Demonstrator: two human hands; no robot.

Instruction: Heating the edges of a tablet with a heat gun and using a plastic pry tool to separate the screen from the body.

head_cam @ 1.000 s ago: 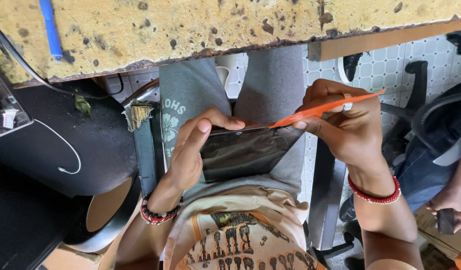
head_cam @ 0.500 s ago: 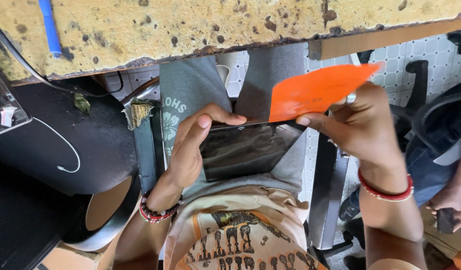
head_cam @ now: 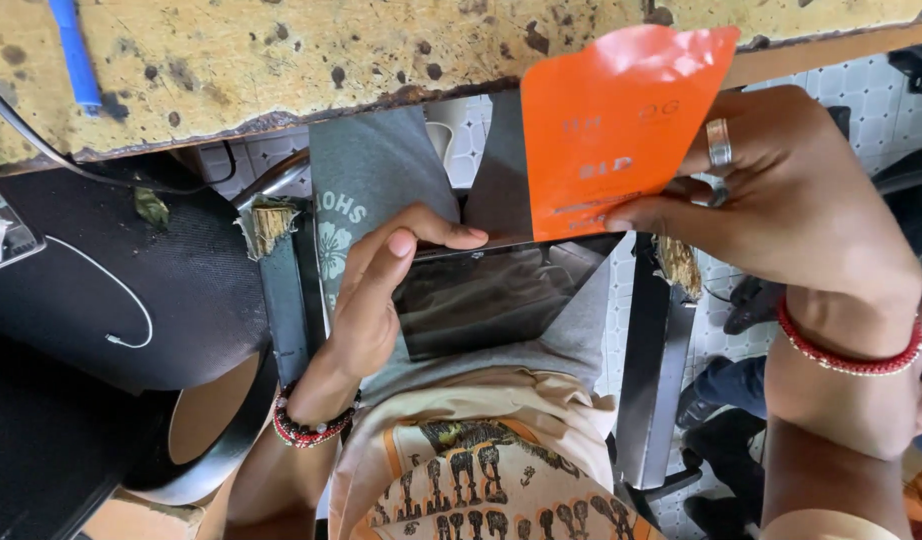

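My left hand (head_cam: pixel 381 290) grips the left end of a black tablet with a dark glossy screen (head_cam: pixel 491 300), held over my lap in grey shorts. My right hand (head_cam: pixel 781 200), wearing a ring and a red bead bracelet, holds an orange flat card-like packet (head_cam: pixel 611 130) upright above the tablet's upper right corner. The packet's lower edge is close to the tablet's top edge. A beaded bracelet sits on my left wrist.
A worn yellowish workbench edge (head_cam: pixel 281 60) with a blue pen (head_cam: pixel 76 55) runs along the top. A black padded stool (head_cam: pixel 131 290) with a thin white cable stands at left. A black chair frame (head_cam: pixel 651 400) is at right, over white tiled floor. Another person's legs show at far right.
My right hand has turned the orange packet from edge-on to face-on and lifted it higher above the tablet. My left hand and the tablet have stayed in place.
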